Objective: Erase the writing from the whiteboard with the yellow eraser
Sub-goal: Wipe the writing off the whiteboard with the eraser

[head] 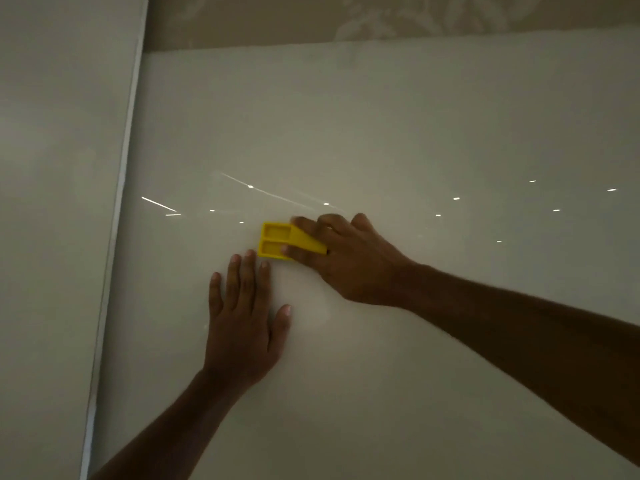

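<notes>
A person's right hand (349, 261) grips the yellow eraser (282, 242) against the whiteboard (415, 133) in a dim room, fingers laid over the top of the block and thumb curled beneath it, so that only the left end of the eraser, with its two moulded recesses, shows past the knuckles. The eraser sits a little left of the board's middle, pressed flat to the surface. Just below it and slightly to the left, the left hand (242, 323) rests open, palm on the board, fingers spread and pointing upward, the tips of the longest fingers almost level with the eraser's lower edge but not touching it; it holds nothing. Both bare forearms reach in from the bottom of the view, the right one crossing from the lower right corner.

The board around the hands looks pale and clean, with no legible writing; the glossy surface carries small bright reflections of lights (456, 198) scattered across its middle band and thin streaks of glare (270, 192) above the eraser. A narrow light-coloured frame strip (117, 216) runs down the board's left edge, and beyond it is a plain wall panel (59, 168). Above the board's top edge a band of patterned wall (381, 19) shows faintly. Nothing lies between the hands and the board.
</notes>
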